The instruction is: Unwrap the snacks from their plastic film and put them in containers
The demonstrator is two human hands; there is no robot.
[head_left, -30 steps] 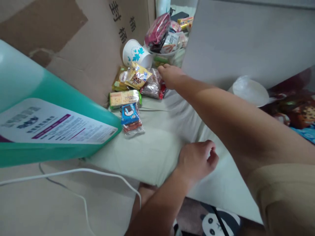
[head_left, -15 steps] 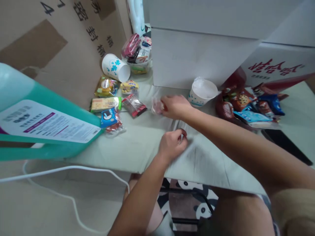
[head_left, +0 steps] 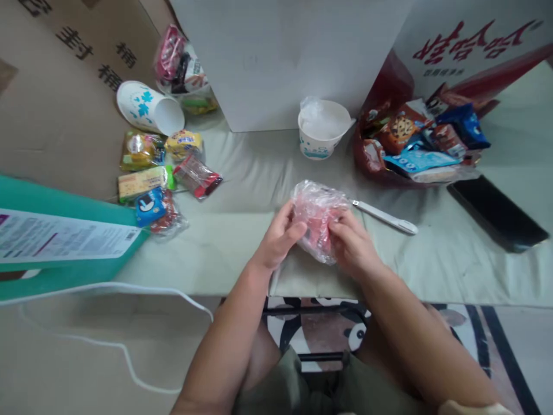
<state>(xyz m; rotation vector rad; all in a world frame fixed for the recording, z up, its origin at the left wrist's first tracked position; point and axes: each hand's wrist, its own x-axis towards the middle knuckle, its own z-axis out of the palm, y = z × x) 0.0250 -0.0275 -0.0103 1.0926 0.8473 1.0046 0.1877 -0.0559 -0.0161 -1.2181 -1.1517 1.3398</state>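
Clear plastic snack packet [head_left: 317, 222] gripped from both sides: left hand [head_left: 279, 237] and right hand [head_left: 352, 245] closed on it. White utensil [head_left: 384, 217] lies just beyond the right hand on the tabletop [head_left: 242, 230].

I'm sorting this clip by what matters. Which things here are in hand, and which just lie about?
In hand:
left hand and right hand, both gripping the clear snack packet

Lying about:
white knife
upright paper cup
tipped paper cup
snack packs
snack bag
black phone
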